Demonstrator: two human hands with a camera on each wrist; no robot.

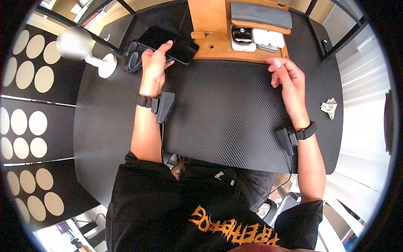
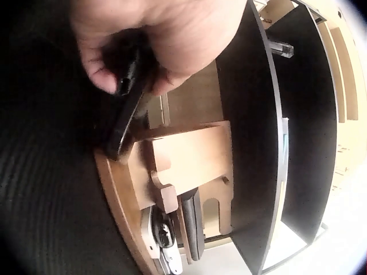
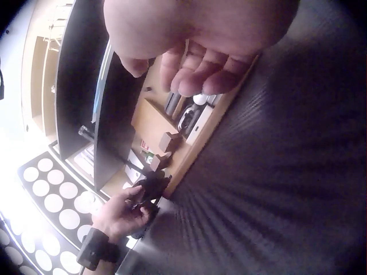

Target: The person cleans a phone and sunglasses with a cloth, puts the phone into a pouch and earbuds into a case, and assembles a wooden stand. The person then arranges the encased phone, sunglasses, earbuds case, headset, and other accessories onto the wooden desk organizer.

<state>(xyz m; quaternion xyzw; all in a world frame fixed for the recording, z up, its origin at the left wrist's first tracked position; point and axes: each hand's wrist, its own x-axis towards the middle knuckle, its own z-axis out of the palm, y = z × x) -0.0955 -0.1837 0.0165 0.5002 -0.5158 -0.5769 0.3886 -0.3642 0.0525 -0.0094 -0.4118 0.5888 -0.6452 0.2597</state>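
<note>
My left hand (image 1: 153, 70) grips a black smartphone (image 1: 183, 49), thumb across its dark screen. In the left wrist view the phone (image 2: 127, 117) appears edge-on between thumb and fingers, its lower end close to the edge of a wooden desk organizer (image 2: 109, 177). My right hand (image 1: 289, 80) holds nothing, its fingers loosely bent, right by the organizer's front right corner. On that organizer (image 1: 218, 53) are an upright wooden phone rest (image 1: 208, 17), a smartwatch (image 1: 242, 36) on a white box, a white case (image 1: 268, 38) and a grey elongated case (image 1: 261, 15).
A dark object with rounded lobes (image 1: 133, 59) lies beside my left hand. Farther left stands a white lamp-like device on a round base (image 1: 107, 66). A crumpled tissue (image 1: 329, 108) lies at the right on the black desk (image 1: 218, 113). Black shelf posts (image 1: 346, 38) rise behind.
</note>
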